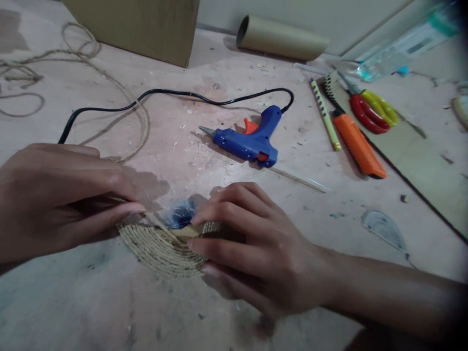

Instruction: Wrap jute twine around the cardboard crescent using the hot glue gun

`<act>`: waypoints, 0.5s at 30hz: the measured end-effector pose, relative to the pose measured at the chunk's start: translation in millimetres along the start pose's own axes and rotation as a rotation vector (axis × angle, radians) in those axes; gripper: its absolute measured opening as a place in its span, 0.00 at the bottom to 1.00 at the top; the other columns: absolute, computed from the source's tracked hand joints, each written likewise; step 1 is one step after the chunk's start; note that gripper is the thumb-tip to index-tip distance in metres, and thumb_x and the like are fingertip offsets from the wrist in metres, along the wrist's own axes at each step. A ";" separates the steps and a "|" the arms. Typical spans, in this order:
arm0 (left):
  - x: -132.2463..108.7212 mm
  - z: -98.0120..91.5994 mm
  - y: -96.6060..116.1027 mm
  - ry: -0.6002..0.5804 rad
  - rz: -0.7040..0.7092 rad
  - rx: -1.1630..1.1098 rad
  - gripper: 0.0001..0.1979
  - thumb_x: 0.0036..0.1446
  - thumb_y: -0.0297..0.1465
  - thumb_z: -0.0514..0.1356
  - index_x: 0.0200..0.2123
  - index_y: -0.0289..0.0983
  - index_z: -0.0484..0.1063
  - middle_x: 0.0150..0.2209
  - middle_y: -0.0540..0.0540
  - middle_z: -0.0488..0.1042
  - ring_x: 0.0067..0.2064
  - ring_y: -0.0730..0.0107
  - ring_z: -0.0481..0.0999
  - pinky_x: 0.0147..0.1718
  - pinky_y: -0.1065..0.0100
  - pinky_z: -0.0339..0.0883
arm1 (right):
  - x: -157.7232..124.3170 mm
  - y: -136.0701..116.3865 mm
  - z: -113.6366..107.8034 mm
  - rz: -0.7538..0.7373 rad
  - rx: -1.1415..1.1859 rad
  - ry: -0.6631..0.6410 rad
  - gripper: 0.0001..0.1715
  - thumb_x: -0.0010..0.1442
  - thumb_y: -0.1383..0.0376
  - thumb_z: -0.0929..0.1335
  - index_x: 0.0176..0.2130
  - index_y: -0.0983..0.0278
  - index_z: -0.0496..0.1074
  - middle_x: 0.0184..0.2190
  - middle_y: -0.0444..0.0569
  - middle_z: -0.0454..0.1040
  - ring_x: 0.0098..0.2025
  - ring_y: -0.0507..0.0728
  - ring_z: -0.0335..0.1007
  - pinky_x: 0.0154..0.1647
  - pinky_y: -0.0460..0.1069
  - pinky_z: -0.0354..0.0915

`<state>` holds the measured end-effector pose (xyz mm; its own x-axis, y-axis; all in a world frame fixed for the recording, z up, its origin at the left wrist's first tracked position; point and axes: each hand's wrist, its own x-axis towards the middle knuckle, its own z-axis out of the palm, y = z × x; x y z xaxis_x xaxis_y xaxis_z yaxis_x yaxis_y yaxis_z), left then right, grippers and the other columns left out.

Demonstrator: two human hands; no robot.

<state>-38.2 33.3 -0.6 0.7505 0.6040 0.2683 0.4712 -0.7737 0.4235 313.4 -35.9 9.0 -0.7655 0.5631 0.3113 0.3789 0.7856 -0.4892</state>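
Currently, a curved piece covered with close rows of beige twine (164, 253) is between the two hands, low in the view, above a pale pinkish surface (91, 304). The right hand (252, 243) grasps its right side, with the fingers bent over it. The left hand (69, 200) pinches a thin beige strand (158, 220), which runs to the upper part of this piece. Behind them lies a blue glue gun with orange trigger (246, 142), its nozzle directed to the left. Farther to the right, a yellow-green pencil with purple dots (323, 109) lies near an orange plastic cutter (358, 144).
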 end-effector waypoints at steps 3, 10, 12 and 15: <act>3.8 -1.5 2.1 0.009 0.017 -0.004 0.14 0.83 0.49 0.64 0.57 0.51 0.87 0.42 0.59 0.91 0.33 0.78 0.83 0.32 0.72 0.70 | 0.5 0.3 -1.1 -0.013 -0.003 -0.004 0.09 0.79 0.64 0.72 0.56 0.62 0.80 0.57 0.53 0.83 0.57 0.62 0.75 0.65 0.63 0.71; 4.3 -1.5 1.0 -0.017 0.015 -0.051 0.15 0.84 0.48 0.62 0.56 0.51 0.87 0.46 0.57 0.91 0.38 0.76 0.86 0.37 0.73 0.72 | -0.3 0.3 -0.8 -0.024 -0.015 -0.032 0.08 0.80 0.66 0.69 0.55 0.61 0.79 0.57 0.53 0.83 0.58 0.63 0.74 0.66 0.64 0.69; 4.6 -1.4 0.5 -0.010 0.034 -0.038 0.15 0.85 0.49 0.61 0.57 0.51 0.86 0.47 0.58 0.91 0.38 0.77 0.86 0.38 0.73 0.71 | -0.9 0.1 0.3 -0.016 -0.008 -0.031 0.09 0.80 0.66 0.69 0.56 0.61 0.77 0.59 0.53 0.83 0.59 0.63 0.75 0.69 0.64 0.69; 5.2 -0.5 0.5 -0.008 0.027 -0.049 0.16 0.85 0.50 0.61 0.56 0.51 0.87 0.47 0.58 0.92 0.38 0.76 0.85 0.39 0.73 0.71 | -1.3 0.3 1.5 -0.016 0.014 -0.031 0.12 0.79 0.66 0.70 0.59 0.64 0.76 0.60 0.54 0.83 0.60 0.64 0.75 0.72 0.65 0.68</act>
<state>-34.3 36.2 1.4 0.7664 0.5815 0.2728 0.4280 -0.7790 0.4582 313.7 -36.8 7.3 -0.7872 0.5424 0.2934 0.3597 0.7904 -0.4959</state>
